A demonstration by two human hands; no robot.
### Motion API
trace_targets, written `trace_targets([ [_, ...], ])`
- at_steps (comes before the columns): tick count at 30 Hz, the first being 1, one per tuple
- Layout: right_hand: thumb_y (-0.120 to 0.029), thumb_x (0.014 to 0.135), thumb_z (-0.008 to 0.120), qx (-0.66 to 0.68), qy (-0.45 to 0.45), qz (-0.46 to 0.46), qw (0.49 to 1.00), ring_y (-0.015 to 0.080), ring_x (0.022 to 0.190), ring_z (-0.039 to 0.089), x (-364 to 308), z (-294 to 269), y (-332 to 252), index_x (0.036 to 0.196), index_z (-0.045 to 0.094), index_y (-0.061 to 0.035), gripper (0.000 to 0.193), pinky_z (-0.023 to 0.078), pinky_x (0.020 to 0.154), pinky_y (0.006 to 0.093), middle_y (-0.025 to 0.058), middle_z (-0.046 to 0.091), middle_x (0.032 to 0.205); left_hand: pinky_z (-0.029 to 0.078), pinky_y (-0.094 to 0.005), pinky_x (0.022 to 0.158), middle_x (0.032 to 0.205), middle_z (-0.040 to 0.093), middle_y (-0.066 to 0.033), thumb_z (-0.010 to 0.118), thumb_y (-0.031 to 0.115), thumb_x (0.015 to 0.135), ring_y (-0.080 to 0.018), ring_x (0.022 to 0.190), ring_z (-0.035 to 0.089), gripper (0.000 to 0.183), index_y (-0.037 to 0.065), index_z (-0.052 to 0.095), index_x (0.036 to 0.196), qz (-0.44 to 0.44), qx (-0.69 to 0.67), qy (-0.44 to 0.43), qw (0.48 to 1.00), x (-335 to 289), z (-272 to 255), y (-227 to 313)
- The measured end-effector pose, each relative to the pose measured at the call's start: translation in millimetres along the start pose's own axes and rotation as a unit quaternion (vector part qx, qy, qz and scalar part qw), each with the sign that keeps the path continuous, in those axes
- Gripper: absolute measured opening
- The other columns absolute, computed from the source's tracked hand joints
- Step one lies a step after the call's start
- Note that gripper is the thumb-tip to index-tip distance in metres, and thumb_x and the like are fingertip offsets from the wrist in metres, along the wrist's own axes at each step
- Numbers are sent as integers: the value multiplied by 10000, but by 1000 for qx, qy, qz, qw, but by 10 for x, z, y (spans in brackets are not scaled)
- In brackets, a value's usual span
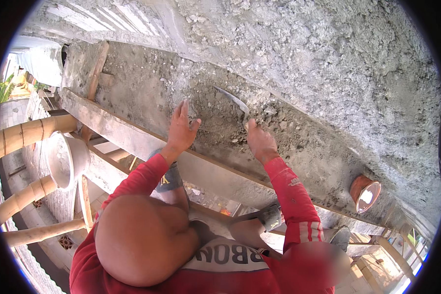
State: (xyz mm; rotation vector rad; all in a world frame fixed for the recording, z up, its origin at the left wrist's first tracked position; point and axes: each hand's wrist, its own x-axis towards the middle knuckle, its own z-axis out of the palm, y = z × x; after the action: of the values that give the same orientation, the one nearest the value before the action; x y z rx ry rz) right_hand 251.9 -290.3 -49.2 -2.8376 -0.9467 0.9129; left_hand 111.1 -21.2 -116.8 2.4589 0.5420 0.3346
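My right hand [260, 142] is closed round the handle of a trowel [236, 101]. The thin metal blade points up and left and rests on or just above damp grey mortar [215, 117]. To the left, my left hand [182, 128] hovers over the near edge of the mortar, fingers stretched and thumb apart, with nothing in it. The mortar lies loose and crumbly on a long concrete ledge [132, 73]. Lumps gather just right of the blade.
A wooden board [117, 120] edges the ledge on my side. Behind it rises a rough cement wall [338, 59]. A pale basin [61, 159] sits among bamboo poles [29, 134] at the left. A reddish-brown bucket [357, 188] stands at the right. A wooden strip [98, 71] crosses the far-left ledge.
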Motion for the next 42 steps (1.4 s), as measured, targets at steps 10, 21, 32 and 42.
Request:
trace_targets([
  [10,-205,1048,577,52,-73,36,995,502,985,748,-190,-118,96,1275,412,-92,302,622,846,592,242,697,1201,446,-535,1144,1467,559,-293,723,156,981,-487,1372,524,664,-10,443,1560,-8,-14,-67,998,389,153,272],
  [21,-214,990,624,-6,45,143,989,483,950,743,-550,675,1949,1254,445,-127,331,607,786,594,198,704,1186,475,-471,1128,1464,611,-226,713,127,1002,-373,1350,605,577,30,515,1535,-17,-84,-92,992,-82,-217,363],
  [32,-161,1051,539,0,31,128,991,488,976,743,-443,718,1505,1313,431,-124,286,620,794,592,197,688,1195,474,-478,1110,1384,636,-239,701,111,995,-438,1305,602,533,25,547,1498,37,-71,-131,988,-12,-384,828],
  [42,-149,1042,544,33,46,158,986,456,930,756,-476,601,1479,1384,424,-133,363,622,816,565,215,710,1135,491,-481,1084,1340,666,-224,689,121,1010,-424,1267,629,462,9,573,1443,-5,-66,-69,995,-41,-386,638],
])
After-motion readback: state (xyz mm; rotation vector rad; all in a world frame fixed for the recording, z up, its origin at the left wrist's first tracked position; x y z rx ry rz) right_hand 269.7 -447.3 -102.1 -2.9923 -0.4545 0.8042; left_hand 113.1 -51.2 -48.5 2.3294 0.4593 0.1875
